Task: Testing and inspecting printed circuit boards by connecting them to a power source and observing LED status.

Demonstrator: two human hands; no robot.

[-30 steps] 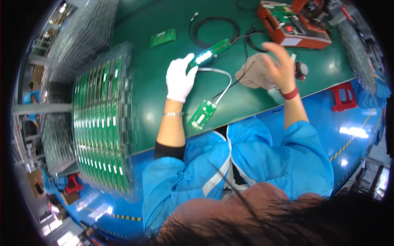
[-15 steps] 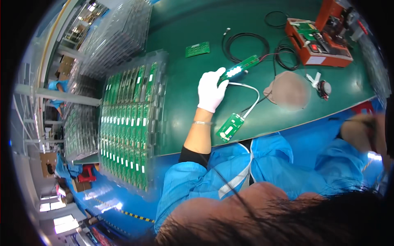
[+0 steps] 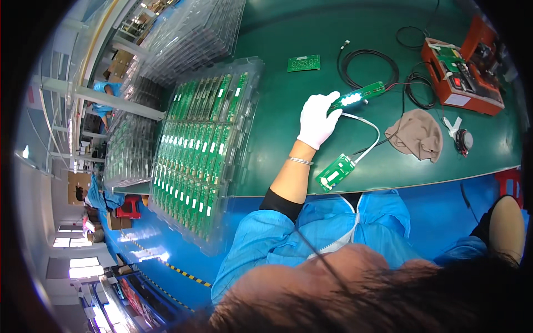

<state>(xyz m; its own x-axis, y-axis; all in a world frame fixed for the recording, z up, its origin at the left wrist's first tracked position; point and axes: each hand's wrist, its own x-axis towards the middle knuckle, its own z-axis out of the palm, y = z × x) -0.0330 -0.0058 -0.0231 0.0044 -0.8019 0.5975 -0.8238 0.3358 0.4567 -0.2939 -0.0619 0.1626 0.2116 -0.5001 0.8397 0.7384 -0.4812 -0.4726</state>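
Note:
My left hand (image 3: 319, 121), in a white glove, is closed on the near end of a narrow green circuit board (image 3: 373, 91). A row of white lights glows on the board, and thin red and black wires leave its far end. A white cable (image 3: 373, 129) runs from beside my fingers to a wider green circuit board (image 3: 335, 172) lying near the table's front edge. Of my right arm, only a bare stretch (image 3: 508, 228) and a dark sleeve show at the right rim; the right hand is out of view.
Left of my arm, a clear plastic tray (image 3: 252, 83) holds rows of narrow green boards; stacked trays (image 3: 194, 33) stand behind. A small green board (image 3: 303, 63), coiled black cable (image 3: 397, 66), orange test box (image 3: 472, 100), crumpled brown cloth (image 3: 416, 136) and small round speaker-like part (image 3: 464, 140) lie on the table.
The view has shifted, so the table's things appear farther right. My left hand keeps its hold on the lit board. My right arm has moved lower at the right rim.

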